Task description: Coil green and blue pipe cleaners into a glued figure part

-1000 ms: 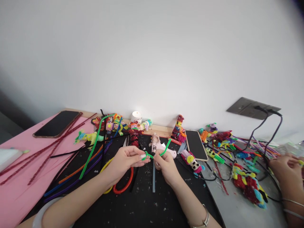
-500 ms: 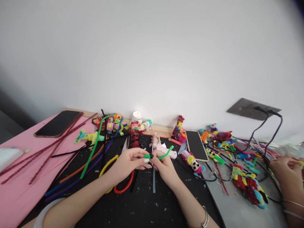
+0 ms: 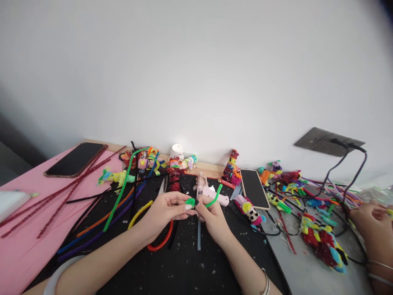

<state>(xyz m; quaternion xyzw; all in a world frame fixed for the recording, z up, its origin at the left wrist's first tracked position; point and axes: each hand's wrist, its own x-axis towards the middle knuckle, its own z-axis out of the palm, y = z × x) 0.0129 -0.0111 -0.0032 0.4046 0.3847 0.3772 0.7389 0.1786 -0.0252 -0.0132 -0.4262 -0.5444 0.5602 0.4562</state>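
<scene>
A green pipe cleaner [image 3: 215, 196] runs between my two hands, its near end wound into a small coil. My left hand [image 3: 172, 207] pinches that coil between thumb and fingers. Close beside it, my right hand [image 3: 209, 215] grips the same stem, and the free end curves up past the knuckles. Just behind the hands lies a pale pink glue gun [image 3: 211, 194], with a clear glue stick [image 3: 199, 237] on the mat below. A red pipe cleaner [image 3: 162, 243] loops under my left wrist, and a yellow one [image 3: 139, 213] bends beside it.
Fuzzy figures, one dark red [image 3: 231, 170], line the wall side near a paper cup [image 3: 177, 150] and scissors [image 3: 162, 186]. Phones lie left [image 3: 75, 159] and right [image 3: 254, 188]. Black cords hang from a wall socket [image 3: 325, 140]. Another person's hand [image 3: 373, 221] works at the right.
The free end of the green pipe cleaner has swung more upright, and its coil shows a little more between my fingertips. Both hands stay in nearly the same place.
</scene>
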